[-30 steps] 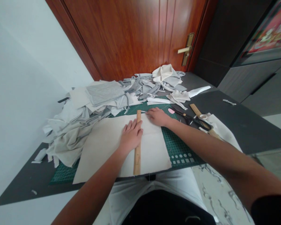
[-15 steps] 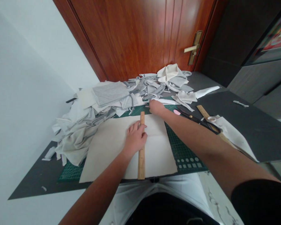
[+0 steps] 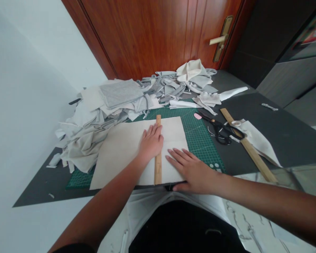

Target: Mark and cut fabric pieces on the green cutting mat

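A cream piece of fabric (image 3: 118, 151) lies flat on the green cutting mat (image 3: 200, 140) at the table's front edge. Across it, pointing away from me, rests a wooden ruler (image 3: 158, 168). My left hand (image 3: 151, 142) presses on the ruler from above, fingers stretched out over its upper half. To the right of the ruler, my right hand (image 3: 191, 170) lies on the fabric near its front right corner, fingers spread and thumb by the table edge. Nothing shows in its grasp.
Black scissors (image 3: 221, 131) and a pink piece (image 3: 197, 116) lie at the right, beside a second wooden ruler (image 3: 250, 151). Piled grey and cream fabric (image 3: 121, 93) covers the table's left and back. A rolled white strip (image 3: 183, 104) lies behind the mat. A wooden door (image 3: 147, 38) stands behind.
My right hand has come back from the mat's far edge to the fabric's front right, its fingers now spread. My left hand has stayed on the ruler. The camera view has tilted slightly downward.
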`<state>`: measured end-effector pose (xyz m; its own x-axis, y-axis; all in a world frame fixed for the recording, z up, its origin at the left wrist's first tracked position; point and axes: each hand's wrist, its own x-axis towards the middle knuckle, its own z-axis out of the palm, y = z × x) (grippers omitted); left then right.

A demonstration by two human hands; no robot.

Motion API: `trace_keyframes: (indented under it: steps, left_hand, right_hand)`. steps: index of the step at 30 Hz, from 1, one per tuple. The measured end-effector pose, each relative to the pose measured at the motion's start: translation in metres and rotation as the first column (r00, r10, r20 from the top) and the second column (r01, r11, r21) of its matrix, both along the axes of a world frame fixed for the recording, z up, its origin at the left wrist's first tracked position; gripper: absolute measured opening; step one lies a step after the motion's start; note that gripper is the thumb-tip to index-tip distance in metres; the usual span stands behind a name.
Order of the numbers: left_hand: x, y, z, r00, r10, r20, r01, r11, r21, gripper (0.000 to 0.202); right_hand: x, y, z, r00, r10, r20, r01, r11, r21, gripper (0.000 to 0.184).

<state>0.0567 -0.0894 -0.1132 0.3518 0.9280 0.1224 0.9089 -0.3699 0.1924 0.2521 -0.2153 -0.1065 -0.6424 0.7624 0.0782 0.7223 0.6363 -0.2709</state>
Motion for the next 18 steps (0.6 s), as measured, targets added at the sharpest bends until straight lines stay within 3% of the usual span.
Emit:
trace_keyframes:
  steps: [3,6,8,13,18]
  left_hand:
    - [0.004,0.004,0.000,1.000,0.024,-0.004,-0.024,1.000,-0.016,0.058]
    - [0.012,0.011,0.001,0.998,0.057,-0.020,-0.058,0.998,-0.031,0.060]
    - [0.018,0.017,0.002,0.996,0.083,-0.035,-0.084,0.996,-0.035,0.061]
    - [0.029,0.032,0.006,0.993,0.099,-0.070,-0.103,0.993,-0.050,0.063]
    - [0.029,0.023,0.006,0.989,0.084,-0.121,-0.092,0.993,-0.069,0.065]
  right_hand:
    - [0.018,-0.002,-0.011,0.997,0.079,-0.025,-0.079,0.997,0.021,0.107]
    - [0.034,0.021,-0.011,0.993,0.112,-0.020,-0.112,0.993,0.027,0.086]
    - [0.043,0.036,-0.009,0.995,0.104,0.004,-0.104,0.994,0.013,0.078]
    - [0.054,0.050,-0.005,0.998,0.056,0.004,-0.055,0.998,-0.023,0.082]
    - [0.046,0.058,0.012,1.000,0.000,0.003,0.000,1.000,-0.024,0.079]
